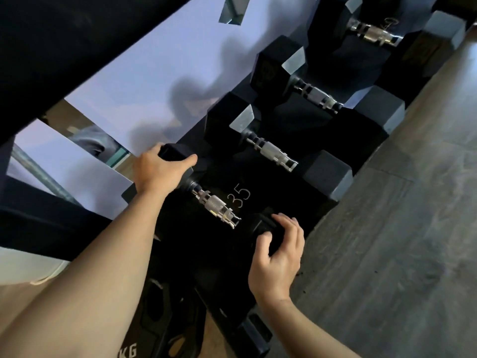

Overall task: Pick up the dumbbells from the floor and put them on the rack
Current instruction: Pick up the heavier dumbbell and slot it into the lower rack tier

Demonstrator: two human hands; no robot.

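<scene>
A black hex dumbbell with a chrome handle (215, 206) lies on the lowest rack shelf (271, 200), over a white "35" mark. My left hand (160, 171) grips its far head, fingers curled over the top. My right hand (280, 254) wraps around its near head at the shelf's front edge. Three more black dumbbells (273, 153), (317, 98), (374, 34) rest in a row further along the same shelf.
A dark upper rack beam (64, 47) runs overhead at the upper left. A black weight plate marked "KG" (154, 332) sits below the shelf near my body. Grey floor (413, 228) stretches to the right of the rack.
</scene>
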